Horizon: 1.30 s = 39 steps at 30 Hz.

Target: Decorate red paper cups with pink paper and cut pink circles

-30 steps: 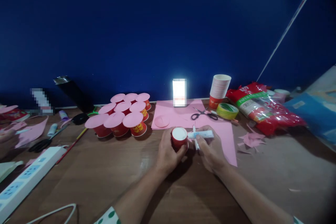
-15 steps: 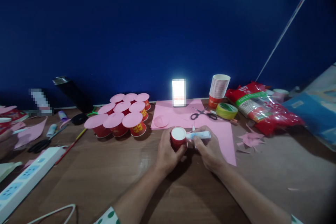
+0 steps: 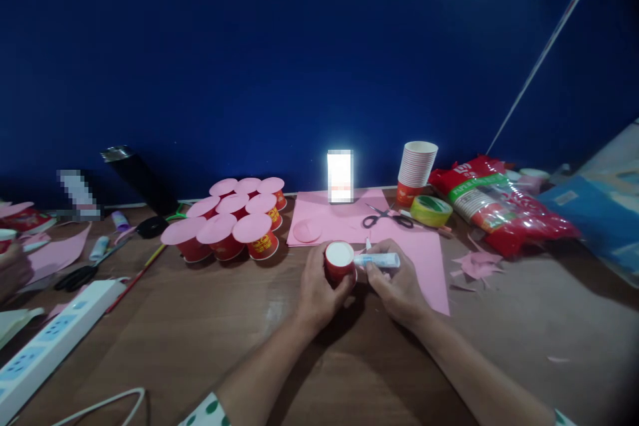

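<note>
The left hand (image 3: pixel 318 287) is gripping a red cup (image 3: pixel 340 255) over the tabletop (image 3: pixel 200 326), its white end facing up, near the pink paper (image 3: pixel 344 218). The right hand (image 3: pixel 398 285) is pinching a glue stick (image 3: pixel 382 259), pointing it at the cup's edge; contact is hard to tell. Scissors (image 3: pixel 384 214) are lying on the paper, and nine pink-topped cups (image 3: pixel 252 227) are standing leftward.

On the green band of the red plastic cup pack (image 3: pixel 504 210) I can read "PAPER C", then the letters blur; the white logo above defeats me. I can't make out the yellow characters on the red paper cups (image 3: pixel 263 247) or the blue print on the glue stick (image 3: pixel 383 259) in my right grip (image 3: pixel 399 286).
</note>
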{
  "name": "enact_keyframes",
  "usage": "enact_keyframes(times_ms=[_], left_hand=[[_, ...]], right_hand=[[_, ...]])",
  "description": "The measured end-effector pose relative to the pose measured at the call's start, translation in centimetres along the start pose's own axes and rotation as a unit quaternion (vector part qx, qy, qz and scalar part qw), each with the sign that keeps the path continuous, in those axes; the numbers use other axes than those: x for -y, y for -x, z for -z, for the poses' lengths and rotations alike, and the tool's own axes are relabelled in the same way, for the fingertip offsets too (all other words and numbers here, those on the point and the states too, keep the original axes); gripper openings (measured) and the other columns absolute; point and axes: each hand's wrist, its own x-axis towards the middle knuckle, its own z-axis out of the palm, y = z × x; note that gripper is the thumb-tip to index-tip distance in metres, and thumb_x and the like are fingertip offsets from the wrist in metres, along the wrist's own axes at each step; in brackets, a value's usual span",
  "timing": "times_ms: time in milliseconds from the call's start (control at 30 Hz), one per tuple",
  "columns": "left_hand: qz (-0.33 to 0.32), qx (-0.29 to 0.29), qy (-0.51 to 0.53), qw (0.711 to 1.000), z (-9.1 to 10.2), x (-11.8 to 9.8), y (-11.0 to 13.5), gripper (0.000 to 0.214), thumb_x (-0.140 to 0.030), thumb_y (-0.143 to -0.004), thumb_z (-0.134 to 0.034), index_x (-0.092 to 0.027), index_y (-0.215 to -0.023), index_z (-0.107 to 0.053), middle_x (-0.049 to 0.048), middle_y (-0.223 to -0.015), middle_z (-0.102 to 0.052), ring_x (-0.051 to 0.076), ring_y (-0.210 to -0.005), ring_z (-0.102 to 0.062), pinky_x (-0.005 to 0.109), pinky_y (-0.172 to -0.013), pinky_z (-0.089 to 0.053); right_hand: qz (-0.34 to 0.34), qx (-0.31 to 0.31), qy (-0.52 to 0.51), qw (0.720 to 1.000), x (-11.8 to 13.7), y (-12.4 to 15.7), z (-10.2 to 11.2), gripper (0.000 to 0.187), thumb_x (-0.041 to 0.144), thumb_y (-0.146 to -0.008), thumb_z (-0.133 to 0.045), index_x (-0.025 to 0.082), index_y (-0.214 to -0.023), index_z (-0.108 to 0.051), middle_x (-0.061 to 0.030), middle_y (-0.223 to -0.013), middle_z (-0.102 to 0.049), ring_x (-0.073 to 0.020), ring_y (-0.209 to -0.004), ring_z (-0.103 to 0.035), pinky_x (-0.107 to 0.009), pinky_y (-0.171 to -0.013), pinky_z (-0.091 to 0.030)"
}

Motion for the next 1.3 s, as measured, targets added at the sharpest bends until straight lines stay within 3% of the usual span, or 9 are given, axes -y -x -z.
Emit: enact_keyframes(times_ms=[200, 433, 667, 900, 1033, 1167, 1300], left_hand=[[0.001, -0.007, -0.005, 1.000, -0.1, 0.2, 0.0, 0.048, -0.025, -0.072, -0.067, -0.019, -0.116, -0.049, 0.0089, -0.110, -0.057, 0.023, -0.101, -0.055, 0.038, -0.088, -0.045], [-0.010, -0.007, -0.015, 1.000, 0.0, 0.2, 0.0, 0.047, -0.023, -0.071, -0.065, -0.018, -0.115, -0.050, 0.0092, -0.109, -0.057, 0.023, -0.101, -0.055, 0.038, -0.088, -0.045], [-0.011, -0.007, -0.016, 1.000, 0.1, 0.4, 0.0, 0.048, -0.025, -0.073, -0.065, -0.018, -0.117, -0.048, 0.0100, -0.112, -0.056, 0.024, -0.104, -0.054, 0.040, -0.091, -0.043], [-0.006, -0.003, 0.000, 1.000, 0.0, 0.2, 0.1, 0.047, -0.026, -0.072, -0.066, -0.018, -0.115, -0.049, 0.0097, -0.110, -0.057, 0.024, -0.101, -0.056, 0.038, -0.088, -0.045], [-0.006, -0.016, -0.010, 1.000, -0.1, 0.3, 0.0, 0.049, -0.022, -0.070, -0.067, -0.018, -0.115, -0.049, 0.0096, -0.111, -0.057, 0.024, -0.103, -0.055, 0.040, -0.090, -0.045], [0.002, -0.016, -0.010, 1.000, -0.1, 0.3, 0.1, 0.051, -0.021, -0.069, -0.066, -0.018, -0.117, -0.048, 0.0102, -0.113, -0.056, 0.025, -0.106, -0.054, 0.042, -0.093, -0.043], [0.010, -0.008, -0.005, 1.000, -0.1, 0.2, 0.1, 0.051, -0.023, -0.071, -0.067, -0.019, -0.118, -0.048, 0.0095, -0.113, -0.056, 0.024, -0.105, -0.054, 0.041, -0.092, -0.044]], right_hand=[[0.068, 0.022, 0.035, 0.997, 0.6, -0.2, 0.3, 0.012, 0.016, -0.072, -0.056, 0.020, -0.083, -0.052, -0.0009, -0.074, -0.057, -0.0144, -0.062, -0.052, -0.026, -0.056, -0.044], [0.244, 0.030, 0.115, 0.963, 0.1, -0.3, 0.8, 0.025, 0.008, -0.071, -0.056, 0.021, -0.092, -0.053, -0.0031, -0.080, -0.055, -0.0181, -0.073, -0.053, -0.031, -0.065, -0.045], [0.290, 0.052, 0.169, 0.941, -0.8, -0.1, 0.8, 0.029, 0.008, -0.071, -0.058, 0.023, -0.096, -0.052, -0.0037, -0.081, -0.056, -0.0200, -0.076, -0.052, -0.033, -0.066, -0.045], [0.226, 0.002, 0.151, 0.962, -0.6, -0.3, 0.6, 0.020, 0.011, -0.073, -0.057, 0.021, -0.090, -0.054, -0.0035, -0.081, -0.057, -0.0186, -0.074, -0.055, -0.031, -0.066, -0.046], [0.140, -0.025, 0.128, 0.982, -0.3, -0.5, 0.6, 0.016, 0.018, -0.077, -0.060, 0.020, -0.093, -0.056, -0.0044, -0.086, -0.062, -0.0184, -0.076, -0.059, -0.030, -0.067, -0.048], [0.022, -0.017, 0.050, 0.998, -0.2, -0.5, 0.7, 0.010, 0.025, -0.081, -0.059, 0.021, -0.089, -0.055, -0.0008, -0.074, -0.063, -0.0153, -0.062, -0.057, -0.026, -0.055, -0.047], [-0.016, -0.005, -0.001, 1.000, 0.0, -0.4, 0.9, 0.008, 0.027, -0.083, -0.056, 0.021, -0.083, -0.051, 0.0018, -0.064, -0.058, -0.0133, -0.052, -0.052, -0.024, -0.047, -0.042]])
